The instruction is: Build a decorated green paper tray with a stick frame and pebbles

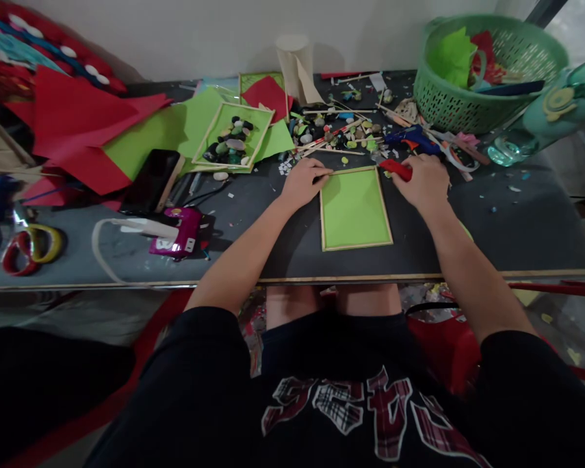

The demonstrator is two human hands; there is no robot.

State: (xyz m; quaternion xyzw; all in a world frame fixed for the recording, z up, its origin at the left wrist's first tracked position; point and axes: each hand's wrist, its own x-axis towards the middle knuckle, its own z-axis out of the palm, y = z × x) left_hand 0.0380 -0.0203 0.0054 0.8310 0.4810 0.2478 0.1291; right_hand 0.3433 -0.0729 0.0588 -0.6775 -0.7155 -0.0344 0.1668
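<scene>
Left hand [306, 182] is at the top-left corner of the green framed panel [355, 208], lying flat on the surface [292, 253]; can't tell if those fingers are pinching or just pressing. Red tool [396, 169], probably a cutter, is by the top-right corner, right hand's [425, 182] fingers wrapped round it. Looks like edge trimming; next move calls for a steady frame, imo.
</scene>
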